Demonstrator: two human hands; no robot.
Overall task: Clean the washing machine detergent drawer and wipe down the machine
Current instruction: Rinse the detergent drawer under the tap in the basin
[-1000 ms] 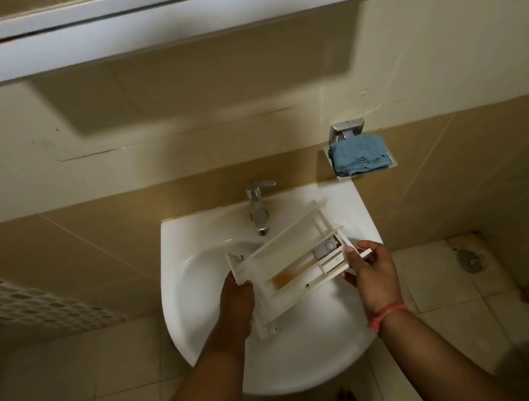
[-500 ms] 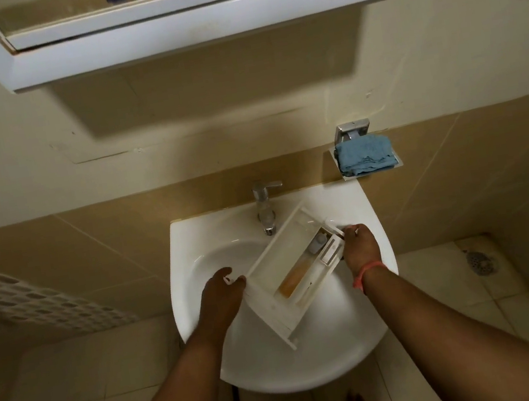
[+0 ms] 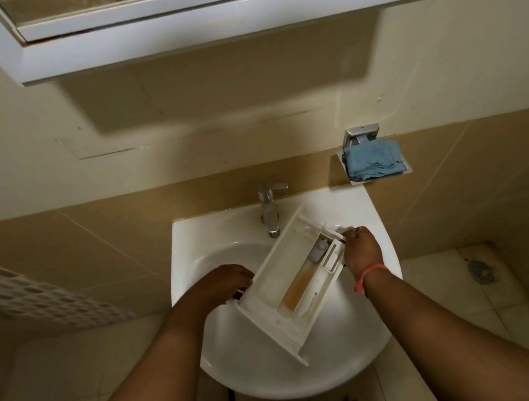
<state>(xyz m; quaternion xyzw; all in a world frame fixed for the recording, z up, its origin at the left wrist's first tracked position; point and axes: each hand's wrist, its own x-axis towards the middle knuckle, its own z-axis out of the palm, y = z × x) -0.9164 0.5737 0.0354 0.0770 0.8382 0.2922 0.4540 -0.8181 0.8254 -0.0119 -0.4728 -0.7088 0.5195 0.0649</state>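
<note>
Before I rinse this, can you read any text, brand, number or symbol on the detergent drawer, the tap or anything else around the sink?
None readable.
Detergent drawer: no print or compartment marks legible; only orange-brown residue shows.
Tap: no marking visible.
Blue cloth on the wall holder: no label visible.

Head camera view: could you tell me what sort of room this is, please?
Most likely a bathroom: a white sink with a tap under a mirror cabinet, and a floor drain in the tiles.
</note>
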